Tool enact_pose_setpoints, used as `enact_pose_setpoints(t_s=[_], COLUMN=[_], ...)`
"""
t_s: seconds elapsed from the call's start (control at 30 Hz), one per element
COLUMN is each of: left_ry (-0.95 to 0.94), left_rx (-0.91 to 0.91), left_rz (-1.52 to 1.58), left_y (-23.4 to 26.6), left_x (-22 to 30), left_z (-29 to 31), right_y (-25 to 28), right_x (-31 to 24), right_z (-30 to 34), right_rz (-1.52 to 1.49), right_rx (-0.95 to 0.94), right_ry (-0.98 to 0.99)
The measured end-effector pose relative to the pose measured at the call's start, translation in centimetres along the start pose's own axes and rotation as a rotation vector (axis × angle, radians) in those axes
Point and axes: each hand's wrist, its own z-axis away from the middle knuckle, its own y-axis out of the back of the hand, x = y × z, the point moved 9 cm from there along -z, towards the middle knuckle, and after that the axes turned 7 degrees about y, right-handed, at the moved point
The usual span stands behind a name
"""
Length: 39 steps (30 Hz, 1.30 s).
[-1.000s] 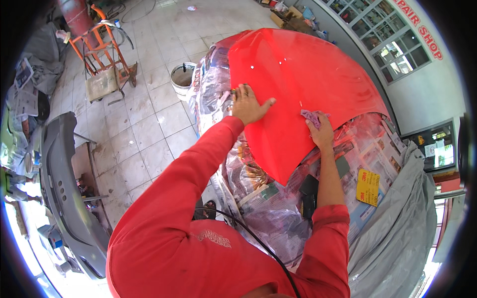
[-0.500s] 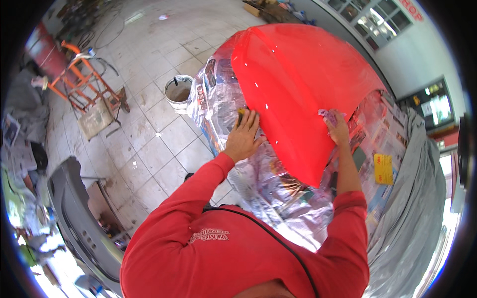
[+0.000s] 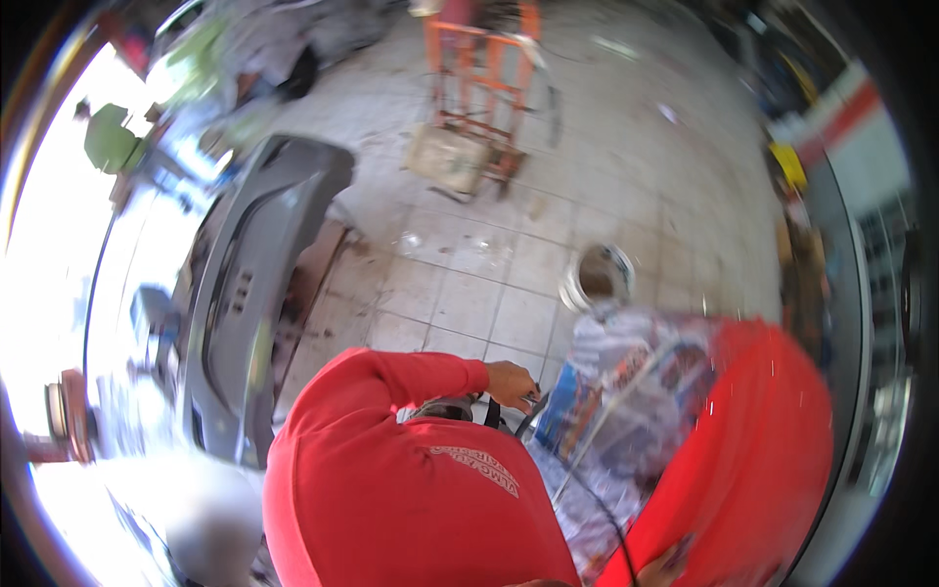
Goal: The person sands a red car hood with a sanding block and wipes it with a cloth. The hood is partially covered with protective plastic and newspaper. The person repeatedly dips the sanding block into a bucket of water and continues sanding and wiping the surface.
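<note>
A glossy red car hood [image 3: 748, 470] fills the lower right, its surface streaked by motion blur. Beside it spreads a covering of newspaper and clear plastic [image 3: 611, 406]. My left hand [image 3: 512, 384] is off the hood, in front of my body near the covering's left edge. Its fingers are curled round something small and dark that blur hides. Low in the picture, my right hand [image 3: 665, 564] rests at the hood's near edge, partly cut off and smeared. A bit of purple cloth shows at its fingers.
A white bucket [image 3: 599, 277] stands on the tiled floor beyond the covering. Farther off is an orange hand truck [image 3: 479, 108]. A grey car bumper [image 3: 256, 284] stands upright at my left. A dark cable [image 3: 599, 499] crosses my front.
My view has swung to the left, bringing the bumper nearer the middle. My left hand has come away from the hood's edge toward my body. My right hand stays by the hood.
</note>
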Motion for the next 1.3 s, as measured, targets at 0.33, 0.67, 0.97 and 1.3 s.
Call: enact_pose_setpoints(t_s=[0.33, 0.67, 0.97, 1.3], left_ry=[0.766, 1.401, 1.670, 1.000], left_rx=[0.405, 0.517, 0.440, 0.663], left_rz=[0.085, 0.614, 0.805, 0.831], left_y=[3.4, -19.4, -28.2, -2.3], left_x=[-17.6, -27.5, -27.8, -38.3], left_z=[6.8, 22.3, 27.3, 23.2], right_y=[-30.4, -36.1, -37.2, -42.1], right_x=[-20.5, -24.4, -25.2, -25.2], right_z=[-11.0, -16.3, -19.7, -27.7], right_rz=[-0.325, -0.387, -0.287, -0.627], right_rx=[-0.479, -0.592, -0.538, -0.532], right_ry=[0.206, 0.284, 0.238, 0.096])
